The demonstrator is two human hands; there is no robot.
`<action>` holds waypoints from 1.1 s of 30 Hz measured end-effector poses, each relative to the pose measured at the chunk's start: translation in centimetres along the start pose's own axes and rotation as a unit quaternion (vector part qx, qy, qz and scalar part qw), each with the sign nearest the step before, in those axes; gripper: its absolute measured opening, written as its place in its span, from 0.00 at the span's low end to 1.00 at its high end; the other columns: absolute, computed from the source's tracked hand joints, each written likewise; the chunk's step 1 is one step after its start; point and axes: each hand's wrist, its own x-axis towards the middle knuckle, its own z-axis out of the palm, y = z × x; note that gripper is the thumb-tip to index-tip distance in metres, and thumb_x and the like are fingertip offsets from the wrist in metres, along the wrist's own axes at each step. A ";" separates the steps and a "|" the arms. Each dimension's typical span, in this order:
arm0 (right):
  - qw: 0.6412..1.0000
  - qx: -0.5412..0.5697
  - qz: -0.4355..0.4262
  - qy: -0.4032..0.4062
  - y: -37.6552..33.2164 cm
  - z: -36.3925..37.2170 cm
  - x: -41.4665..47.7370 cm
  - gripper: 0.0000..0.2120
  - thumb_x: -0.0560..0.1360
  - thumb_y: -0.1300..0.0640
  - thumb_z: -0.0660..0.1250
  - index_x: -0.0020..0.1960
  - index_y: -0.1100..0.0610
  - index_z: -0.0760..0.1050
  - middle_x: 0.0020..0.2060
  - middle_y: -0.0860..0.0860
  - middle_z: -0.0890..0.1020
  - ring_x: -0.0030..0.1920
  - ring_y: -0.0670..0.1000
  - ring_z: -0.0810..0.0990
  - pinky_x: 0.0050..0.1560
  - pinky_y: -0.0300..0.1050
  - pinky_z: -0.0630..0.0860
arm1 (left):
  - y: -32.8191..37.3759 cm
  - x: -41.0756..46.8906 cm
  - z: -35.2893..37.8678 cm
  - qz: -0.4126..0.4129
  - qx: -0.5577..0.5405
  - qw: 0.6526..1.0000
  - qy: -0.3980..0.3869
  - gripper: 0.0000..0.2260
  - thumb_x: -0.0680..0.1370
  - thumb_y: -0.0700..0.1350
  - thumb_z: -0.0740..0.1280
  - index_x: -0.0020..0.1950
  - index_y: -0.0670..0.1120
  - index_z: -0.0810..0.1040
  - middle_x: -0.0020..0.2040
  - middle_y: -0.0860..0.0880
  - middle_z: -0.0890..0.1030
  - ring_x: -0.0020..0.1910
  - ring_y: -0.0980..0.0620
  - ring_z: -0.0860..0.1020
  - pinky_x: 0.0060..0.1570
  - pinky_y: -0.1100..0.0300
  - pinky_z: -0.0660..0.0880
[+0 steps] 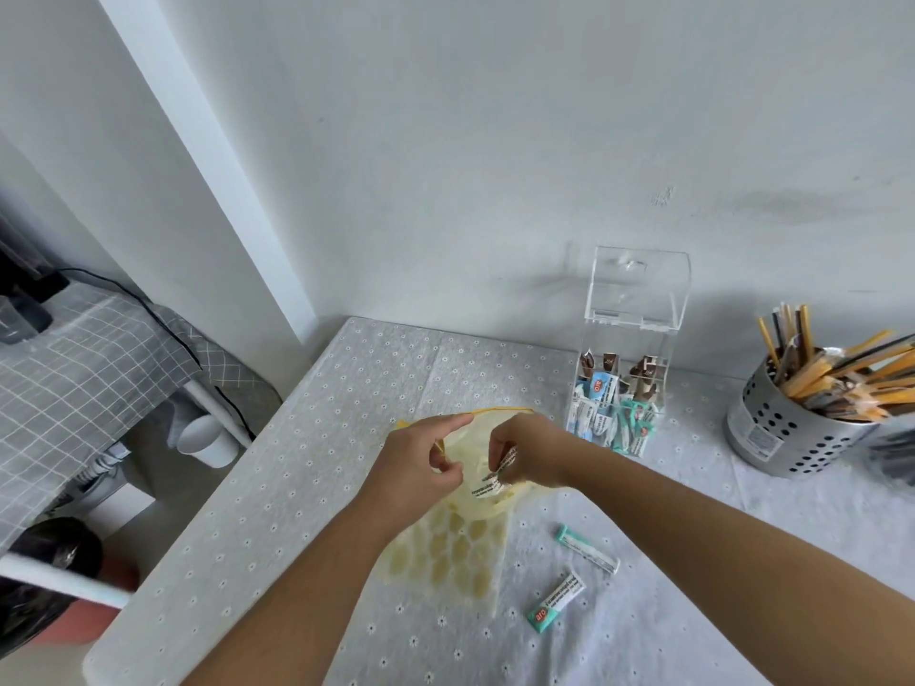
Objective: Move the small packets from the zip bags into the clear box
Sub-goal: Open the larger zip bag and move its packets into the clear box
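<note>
A yellow zip bag [453, 552] with a honeycomb print lies on the table in front of me, its mouth lifted. My left hand [421, 467] pinches the bag's open edge. My right hand [525, 453] reaches into the mouth and grips a small white packet [506, 462]. Two green-and-white packets lie loose on the cloth to the right, one [586, 548] nearer the bag and one [557, 602] closer to me. The clear box [629, 309] stands at the back with its lid raised, holding several blue, green and brown packets.
A perforated metal holder [787, 428] full of sticks and straws stands at the right edge. The table [277, 487] has a grey dotted cloth; its left edge drops to the floor, where a white cup [208, 440] and a checked-cloth surface [74, 368] sit.
</note>
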 end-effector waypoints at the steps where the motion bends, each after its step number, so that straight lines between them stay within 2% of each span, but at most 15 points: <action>1: 1.000 0.003 0.001 0.009 0.1 -0.8 -0.6 0.08 0.68 0.65 0.73 0.46 0.57 0.83 0.40 0.48 0.79 0.41 0.46 0.77 0.38 0.36 0.74 | 0.3 0.2 0.0 -0.002 0.002 1.000 -0.001 0.24 0.72 0.37 0.69 0.64 0.57 0.76 0.38 0.55 0.76 0.33 0.60 0.72 0.40 0.75 0.71; 5: 0.997 0.054 0.010 0.061 0.9 -4.5 -3.2 0.07 0.66 0.64 0.74 0.42 0.53 0.84 0.37 0.49 0.81 0.39 0.50 0.80 0.39 0.42 0.78 | 1.4 0.8 0.0 0.003 0.012 1.000 -0.010 0.24 0.71 0.37 0.69 0.64 0.58 0.76 0.34 0.53 0.73 0.32 0.59 0.71 0.36 0.74 0.70; 11: 0.980 0.116 0.028 0.157 2.8 -10.7 -7.3 0.10 0.67 0.68 0.73 0.38 0.52 0.82 0.34 0.54 0.82 0.34 0.48 0.78 0.38 0.41 0.75 | 2.9 1.0 0.8 0.016 0.029 0.999 -0.023 0.25 0.72 0.37 0.68 0.66 0.57 0.74 0.33 0.53 0.71 0.31 0.58 0.70 0.34 0.74 0.70; 14: 0.973 0.101 0.047 0.203 4.2 -13.5 -8.9 0.10 0.67 0.68 0.71 0.39 0.53 0.82 0.31 0.52 0.81 0.32 0.48 0.77 0.37 0.38 0.74 | 3.6 1.4 1.1 0.018 0.043 0.999 -0.025 0.25 0.73 0.36 0.67 0.67 0.56 0.73 0.32 0.53 0.70 0.29 0.58 0.70 0.32 0.74 0.69; 17: 0.968 0.036 0.078 0.236 5.7 -15.3 -9.5 0.10 0.67 0.67 0.70 0.40 0.52 0.82 0.33 0.50 0.81 0.34 0.47 0.77 0.31 0.35 0.72 | 4.2 1.9 1.3 0.020 0.047 0.998 -0.025 0.26 0.73 0.36 0.66 0.68 0.56 0.72 0.32 0.53 0.70 0.28 0.58 0.69 0.32 0.72 0.69; 19: 0.968 -0.013 0.102 0.230 6.5 -15.6 -9.3 0.10 0.67 0.66 0.70 0.41 0.52 0.82 0.36 0.50 0.81 0.36 0.48 0.77 0.30 0.36 0.70 | 4.5 2.1 1.6 0.023 0.049 0.998 -0.025 0.26 0.73 0.36 0.66 0.68 0.56 0.72 0.32 0.53 0.70 0.28 0.57 0.68 0.33 0.71 0.68; 22: 0.967 -0.077 0.116 0.213 7.1 -15.1 -8.3 0.11 0.69 0.68 0.67 0.46 0.57 0.83 0.39 0.51 0.79 0.40 0.49 0.76 0.30 0.34 0.67 | 4.7 2.1 2.0 0.026 0.049 0.998 -0.020 0.26 0.73 0.36 0.66 0.68 0.56 0.72 0.32 0.53 0.70 0.29 0.57 0.68 0.32 0.71 0.69; 24: 0.965 -0.105 0.118 0.207 7.4 -14.6 -7.3 0.12 0.70 0.70 0.65 0.48 0.59 0.83 0.43 0.52 0.80 0.44 0.51 0.78 0.36 0.36 0.71 | 4.7 2.2 2.2 0.025 0.043 0.999 -0.019 0.26 0.73 0.36 0.66 0.68 0.56 0.72 0.31 0.53 0.70 0.29 0.57 0.68 0.33 0.71 0.69; 26: 0.965 -0.121 0.113 0.202 7.8 -14.3 -6.4 0.13 0.70 0.71 0.64 0.46 0.59 0.83 0.47 0.54 0.83 0.49 0.54 0.81 0.45 0.43 0.77 | 4.6 2.2 2.3 0.024 0.040 0.999 -0.019 0.26 0.73 0.36 0.66 0.68 0.56 0.72 0.30 0.53 0.70 0.29 0.57 0.68 0.34 0.71 0.69; 28: 0.967 -0.134 0.105 0.189 8.1 -14.1 -5.6 0.14 0.70 0.71 0.63 0.45 0.58 0.83 0.49 0.55 0.84 0.51 0.55 0.81 0.50 0.47 0.79 | 4.4 2.3 2.2 0.025 0.038 0.999 -0.019 0.26 0.73 0.36 0.67 0.68 0.56 0.72 0.31 0.53 0.69 0.29 0.57 0.68 0.34 0.71 0.69; 30: 0.969 -0.149 0.094 0.172 8.3 -13.7 -5.0 0.14 0.70 0.72 0.63 0.46 0.59 0.83 0.50 0.54 0.83 0.51 0.54 0.81 0.50 0.46 0.79 | 4.3 2.2 2.1 0.024 0.035 0.999 -0.020 0.26 0.73 0.36 0.67 0.68 0.57 0.72 0.31 0.54 0.69 0.29 0.57 0.68 0.33 0.71 0.70; 33: 0.972 -0.156 0.085 0.151 8.5 -13.1 -4.1 0.14 0.70 0.71 0.64 0.46 0.57 0.83 0.51 0.53 0.83 0.50 0.53 0.81 0.45 0.41 0.76 | 4.1 2.2 2.1 0.021 0.029 0.999 -0.019 0.26 0.73 0.36 0.67 0.68 0.57 0.72 0.32 0.53 0.69 0.29 0.58 0.68 0.31 0.73 0.70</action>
